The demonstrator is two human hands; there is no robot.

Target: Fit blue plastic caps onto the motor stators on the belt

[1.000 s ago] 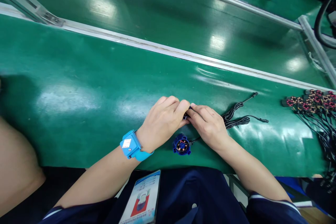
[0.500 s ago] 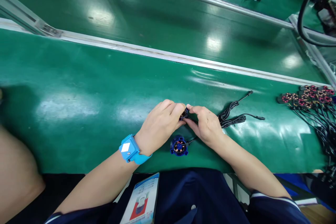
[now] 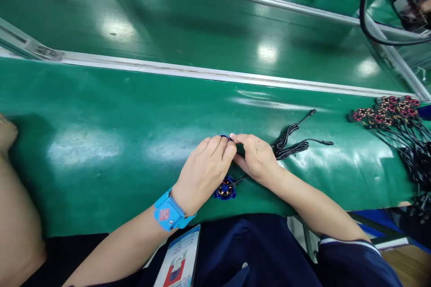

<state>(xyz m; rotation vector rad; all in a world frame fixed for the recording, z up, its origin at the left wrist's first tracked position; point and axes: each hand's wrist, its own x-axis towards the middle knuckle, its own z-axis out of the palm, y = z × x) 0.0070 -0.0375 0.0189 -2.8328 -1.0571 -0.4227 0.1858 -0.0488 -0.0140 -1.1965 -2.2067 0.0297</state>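
My left hand (image 3: pixel 209 161), a blue wrist strap on its wrist, is closed over a blue round motor housing (image 3: pixel 225 137). Only a bit of that housing's rim shows; the fingers hide the rest. From the right, my right hand (image 3: pixel 258 157) grips the same housing's edge between thumb and fingers. Just below my left hand, a second blue motor housing (image 3: pixel 225 189) with copper coils lies on the green mat, partly covered by the hand. Its black cable runs under my right hand. Bundled black cables (image 3: pixel 291 145) with plug ends lie beyond my right hand.
Several copper-coil motor cores (image 3: pixel 384 112) with tangled black cables (image 3: pixel 419 157) are piled at the right. A metal rail (image 3: pixel 188 71) crosses behind the mat. Another person's arm (image 3: pixel 16 206) rests at the left edge. A black cable loop (image 3: pixel 365 13) hangs at upper right.
My left hand has turned further over the held housing, hiding its coils. The lower housing is now partly covered by that hand. The other person's hand has come into view at left.
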